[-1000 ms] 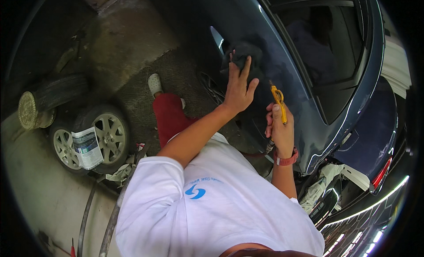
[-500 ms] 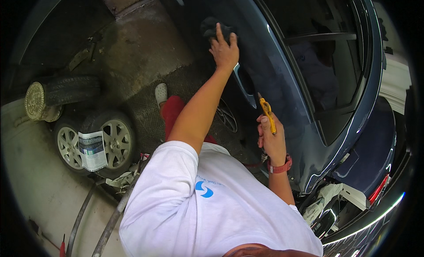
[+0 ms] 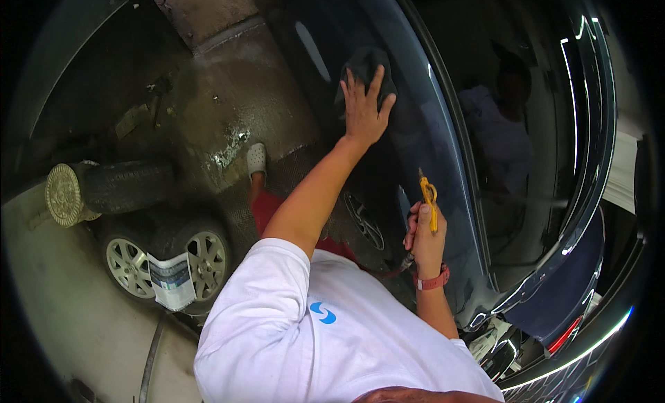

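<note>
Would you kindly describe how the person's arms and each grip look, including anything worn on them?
The left arm is bare below a loose, short white sleeve, with nothing on its wrist. The left grip is ungloved, with slender fingers. The right grip is ungloved too, with a red, watch-like band around its wrist. No markings show on either forearm.

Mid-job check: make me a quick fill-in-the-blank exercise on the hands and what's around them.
1. The body of the slim tool in the right hand is coloured ____.
2. The wristband on the right arm is ____.
3. The dark cloth on the car lies under the person's ____.
4. Behind the printed sheet show ____ spoked wheels.

Missing words: yellow; red; left hand; two.
</note>
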The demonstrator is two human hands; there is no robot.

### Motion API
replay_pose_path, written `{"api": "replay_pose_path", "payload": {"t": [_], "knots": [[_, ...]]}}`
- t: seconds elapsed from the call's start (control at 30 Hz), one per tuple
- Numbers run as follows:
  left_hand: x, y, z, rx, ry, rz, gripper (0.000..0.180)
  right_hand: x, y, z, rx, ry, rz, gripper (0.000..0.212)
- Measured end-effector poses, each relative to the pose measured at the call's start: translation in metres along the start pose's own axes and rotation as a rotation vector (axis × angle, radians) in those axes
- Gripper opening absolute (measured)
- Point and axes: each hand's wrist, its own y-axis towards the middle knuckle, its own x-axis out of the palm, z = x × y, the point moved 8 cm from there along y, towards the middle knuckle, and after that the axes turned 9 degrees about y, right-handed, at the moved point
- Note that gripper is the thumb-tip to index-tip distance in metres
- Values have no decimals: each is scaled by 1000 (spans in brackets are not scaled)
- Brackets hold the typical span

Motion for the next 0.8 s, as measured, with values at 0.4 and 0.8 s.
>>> {"api": "replay_pose_path", "payload": {"t": [0.4, 0.8], "knots": [[-17, 215, -207, -695, -372, 241, 74, 104, 54, -53, 126, -71, -18, 44], [78, -155, -60, -1100, -457, -403, 79, 144, 96, -66, 161, -181, -74, 37]]}}
